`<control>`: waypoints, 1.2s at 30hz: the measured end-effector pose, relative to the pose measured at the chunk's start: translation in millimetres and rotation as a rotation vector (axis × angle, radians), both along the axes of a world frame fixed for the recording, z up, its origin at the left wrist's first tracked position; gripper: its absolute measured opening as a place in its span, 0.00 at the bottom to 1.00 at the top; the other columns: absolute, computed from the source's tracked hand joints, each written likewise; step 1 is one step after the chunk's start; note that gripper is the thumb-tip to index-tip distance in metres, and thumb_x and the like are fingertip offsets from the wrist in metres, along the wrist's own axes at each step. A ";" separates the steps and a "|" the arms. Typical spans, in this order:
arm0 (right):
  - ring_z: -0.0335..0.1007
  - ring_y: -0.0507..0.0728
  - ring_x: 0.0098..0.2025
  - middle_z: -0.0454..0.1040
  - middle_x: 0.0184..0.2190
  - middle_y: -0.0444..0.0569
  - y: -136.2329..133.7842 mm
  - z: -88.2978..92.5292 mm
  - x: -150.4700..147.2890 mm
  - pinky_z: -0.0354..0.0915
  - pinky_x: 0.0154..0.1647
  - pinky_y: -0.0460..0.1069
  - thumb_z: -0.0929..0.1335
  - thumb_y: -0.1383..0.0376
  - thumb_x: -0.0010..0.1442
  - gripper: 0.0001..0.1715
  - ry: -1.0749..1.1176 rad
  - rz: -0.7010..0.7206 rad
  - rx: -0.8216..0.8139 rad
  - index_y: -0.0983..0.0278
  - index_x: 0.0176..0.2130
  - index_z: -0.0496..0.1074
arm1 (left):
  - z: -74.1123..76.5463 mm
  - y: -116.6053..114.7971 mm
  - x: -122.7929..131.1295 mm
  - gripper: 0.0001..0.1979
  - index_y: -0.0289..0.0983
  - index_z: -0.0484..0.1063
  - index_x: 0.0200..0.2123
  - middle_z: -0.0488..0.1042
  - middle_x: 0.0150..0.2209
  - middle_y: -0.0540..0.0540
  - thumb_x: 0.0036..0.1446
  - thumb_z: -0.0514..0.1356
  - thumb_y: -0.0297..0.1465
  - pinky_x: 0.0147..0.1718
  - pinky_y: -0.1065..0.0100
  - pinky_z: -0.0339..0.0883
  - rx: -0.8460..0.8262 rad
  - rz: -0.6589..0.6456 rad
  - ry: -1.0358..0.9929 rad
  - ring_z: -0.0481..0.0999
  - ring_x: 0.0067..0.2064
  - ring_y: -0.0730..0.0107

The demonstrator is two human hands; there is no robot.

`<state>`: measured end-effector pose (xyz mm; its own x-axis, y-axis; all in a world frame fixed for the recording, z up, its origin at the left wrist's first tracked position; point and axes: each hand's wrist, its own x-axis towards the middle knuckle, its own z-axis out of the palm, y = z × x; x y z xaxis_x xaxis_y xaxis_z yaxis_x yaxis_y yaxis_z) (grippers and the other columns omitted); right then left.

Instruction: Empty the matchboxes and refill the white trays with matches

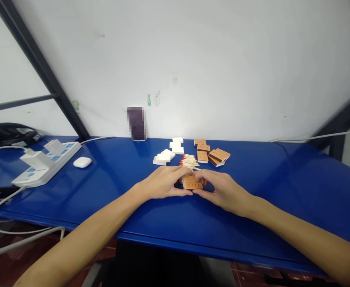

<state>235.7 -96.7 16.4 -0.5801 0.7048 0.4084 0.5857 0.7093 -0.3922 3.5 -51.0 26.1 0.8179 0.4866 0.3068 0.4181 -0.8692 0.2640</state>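
An orange matchbox [192,183] with printed writing is held between my two hands, low over the blue table. My left hand [166,182] grips it from the left with thumb and fingers. From the right, my right hand [219,186] closes on it, thumb along the near side and fingers bent over the top. Just beyond my fingers lies a pile of red-tipped matches [188,160], partly covered by my hands. White matchbox trays [164,156] sit to the far left of the matches. Several orange matchboxes [219,154] lie loosely stacked to the far right.
A white power strip [47,165] with plugged-in chargers and cables stands at the left. Near it lies a small white case [82,162]. A dark, blurred rectangular object [137,123] leans against the wall. The blue table [169,223] ends at a front edge towards me.
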 end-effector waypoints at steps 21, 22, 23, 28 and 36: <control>0.72 0.57 0.44 0.72 0.48 0.51 -5.0 -3.0 -1.4 0.69 0.42 0.52 0.64 0.68 0.66 0.13 -0.013 0.036 -0.015 0.60 0.50 0.63 | 1.1 -1.5 2.1 0.18 0.38 0.66 0.38 0.71 0.34 0.50 0.60 0.61 0.47 0.29 0.70 0.58 -0.015 0.000 -0.026 0.68 0.31 0.71; 0.73 0.58 0.45 0.72 0.48 0.52 -5.3 -3.0 -1.4 0.69 0.43 0.52 0.63 0.68 0.66 0.13 -0.019 0.036 -0.014 0.60 0.51 0.63 | 1.2 -2.1 2.9 0.18 0.38 0.66 0.38 0.71 0.33 0.50 0.59 0.62 0.47 0.29 0.70 0.58 -0.008 0.006 -0.031 0.68 0.31 0.71; 0.73 0.58 0.45 0.72 0.49 0.52 -5.7 -2.7 -1.6 0.70 0.43 0.52 0.63 0.69 0.66 0.14 -0.025 0.034 -0.011 0.60 0.51 0.62 | 1.6 -2.7 3.7 0.18 0.38 0.66 0.38 0.71 0.33 0.50 0.59 0.62 0.46 0.29 0.70 0.58 -0.004 0.012 -0.035 0.68 0.31 0.70; 0.76 0.59 0.42 0.73 0.49 0.53 -8.6 1.8 -4.6 0.71 0.39 0.53 0.61 0.70 0.66 0.14 -0.075 0.006 0.021 0.60 0.51 0.61 | 4.2 -4.2 5.7 0.17 0.38 0.67 0.41 0.73 0.35 0.49 0.59 0.62 0.45 0.31 0.69 0.60 -0.027 0.034 -0.052 0.70 0.33 0.69; 0.78 0.60 0.39 0.75 0.49 0.53 -10.4 -3.5 -8.0 0.73 0.34 0.54 0.58 0.69 0.68 0.10 -0.152 -0.027 0.110 0.60 0.48 0.62 | 3.3 -3.1 5.7 0.17 0.39 0.69 0.46 0.77 0.41 0.48 0.59 0.63 0.43 0.39 0.68 0.65 -0.044 0.007 -0.092 0.75 0.41 0.65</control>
<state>227.8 -107.1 12.9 -0.6226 0.6768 0.3928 0.6516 0.7264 -0.2186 9.1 -54.1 29.5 0.7842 0.5065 0.3585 0.3962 -0.8533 0.3389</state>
